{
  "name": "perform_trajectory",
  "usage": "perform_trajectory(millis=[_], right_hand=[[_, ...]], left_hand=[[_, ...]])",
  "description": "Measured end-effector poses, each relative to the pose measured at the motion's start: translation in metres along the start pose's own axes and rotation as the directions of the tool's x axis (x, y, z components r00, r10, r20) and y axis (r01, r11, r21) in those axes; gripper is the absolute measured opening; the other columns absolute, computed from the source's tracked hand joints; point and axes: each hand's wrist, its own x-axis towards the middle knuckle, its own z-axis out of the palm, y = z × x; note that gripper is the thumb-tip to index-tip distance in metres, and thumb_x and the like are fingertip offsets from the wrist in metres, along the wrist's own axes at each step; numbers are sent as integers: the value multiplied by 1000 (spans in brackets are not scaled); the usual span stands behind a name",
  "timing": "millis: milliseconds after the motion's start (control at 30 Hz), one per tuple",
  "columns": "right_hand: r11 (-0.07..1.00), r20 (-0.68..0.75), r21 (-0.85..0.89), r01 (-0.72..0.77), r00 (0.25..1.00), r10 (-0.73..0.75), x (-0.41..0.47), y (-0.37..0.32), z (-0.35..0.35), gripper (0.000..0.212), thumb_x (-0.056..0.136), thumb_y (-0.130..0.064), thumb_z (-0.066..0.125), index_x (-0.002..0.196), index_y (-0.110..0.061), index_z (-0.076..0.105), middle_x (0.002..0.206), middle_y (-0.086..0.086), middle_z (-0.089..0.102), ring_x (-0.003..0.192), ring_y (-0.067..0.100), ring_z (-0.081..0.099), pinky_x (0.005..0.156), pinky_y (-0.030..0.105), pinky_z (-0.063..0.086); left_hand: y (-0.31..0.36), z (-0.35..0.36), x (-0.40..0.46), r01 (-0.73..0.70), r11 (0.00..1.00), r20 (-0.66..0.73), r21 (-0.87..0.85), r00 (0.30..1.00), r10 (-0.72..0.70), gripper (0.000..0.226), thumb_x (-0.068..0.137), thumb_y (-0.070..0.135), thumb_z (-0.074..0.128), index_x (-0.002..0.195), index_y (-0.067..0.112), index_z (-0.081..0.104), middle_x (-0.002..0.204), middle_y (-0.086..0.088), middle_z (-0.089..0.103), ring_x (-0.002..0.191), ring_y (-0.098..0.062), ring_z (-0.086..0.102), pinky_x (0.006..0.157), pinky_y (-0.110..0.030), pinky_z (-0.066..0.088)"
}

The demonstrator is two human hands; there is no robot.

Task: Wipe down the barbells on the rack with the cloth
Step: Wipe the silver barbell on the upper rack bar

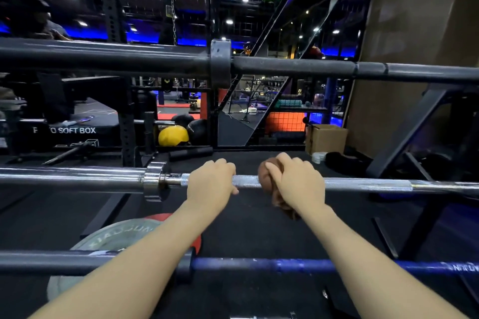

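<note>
The cloth [269,184], brown and bunched, sits wrapped over the chrome barbell [363,185] on its knurled shaft, just right of the collar; a loose tail of it hangs below the bar. It looks soft and limp, so it should mould round the shaft under a squeeze and drag a little on the knurling, gliding more easily on the smooth sleeve. The right hand [298,181] is clamped over the cloth and the bar together, fingers curled across the top; the left hand [211,181] grips the bare knurled shaft just beside it, between the cloth and the collar, the two hands near each other but not touching.

The chrome barbell lies level across the rack [409,137], the middle of three bars in view; it appears heavy and rigid, likely to roll in its cradle unless steadied, which the left hand's hold would serve; best taken on the knurling, where the grip is sure. Above it rests a black barbell [298,66]; below and nearest, a blue barbell [324,265] with a dark sleeve; neither is touched.

Beneath the bars lie a pale weight plate [114,237] on the dark floor; farther off, a yellow ball [173,135] and a cardboard box [327,138].
</note>
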Motion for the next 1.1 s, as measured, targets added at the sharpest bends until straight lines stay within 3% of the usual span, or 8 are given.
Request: perform_trajectory(millis=[67,200,300,533,667,800,967,1100], right_hand=[[998,51,37,-51,997,49,5,-1,0,40,97,-53,32,110,-22,52,102,6,62,98,31,56,70,36,38],[990,-256,81,112,963,-88,-36,10,19,30,87,-38,49,104,-16,62,97,10,61,94,33,57,87,43,41],[983,-267,90,159,955,-130,-36,16,22,29,85,-37,48,99,-16,63,92,9,61,89,34,58,92,48,43],[975,247,175,-136,965,90,23,15,-10,32,98,-43,36,121,-29,52,116,8,62,106,33,55,76,37,38],[970,-154,143,195,973,-173,-29,27,9,37,95,-40,35,114,-27,63,106,5,63,98,31,58,86,42,46],[919,-325,167,356,900,-290,-44,61,17,31,87,-26,46,105,-15,68,113,12,63,100,34,57,91,49,49],[971,-218,240,-24,973,78,-38,108,-5,25,90,-19,48,108,-20,66,118,3,59,107,29,53,82,40,47],[967,-230,250,-44,968,103,-29,56,0,36,84,-44,38,91,-23,67,103,4,63,96,27,55,97,46,40]], left_hand=[[-1,-1,-1,6,1000,3,-21,1000,-6,31,85,44,62,109,25,58,109,4,55,105,-16,51,66,-29,33],[1,-3,-2,29,998,16,-48,999,-28,30,85,41,64,109,24,58,110,4,56,106,-18,51,67,-29,33],[2,-2,-3,34,999,1,-34,999,-34,31,85,41,64,110,23,58,109,3,56,105,-18,51,67,-29,34],[2,-4,-4,40,998,25,-58,999,-38,29,85,39,65,108,22,58,108,4,56,105,-18,51,67,-29,33],[11,-6,-6,16,999,35,-44,999,-15,36,87,39,62,119,24,56,115,3,51,111,-18,48,72,-31,40],[40,2,-6,-75,991,-9,-114,997,75,42,89,38,60,127,24,51,123,3,47,114,-18,45,80,-32,43],[44,9,6,-33,992,-42,-124,999,28,30,91,33,59,121,27,57,111,5,54,106,-14,49,68,-27,36],[45,10,3,-41,991,-57,-129,998,34,30,92,31,59,122,28,57,111,5,55,105,-16,49,71,-28,38]])
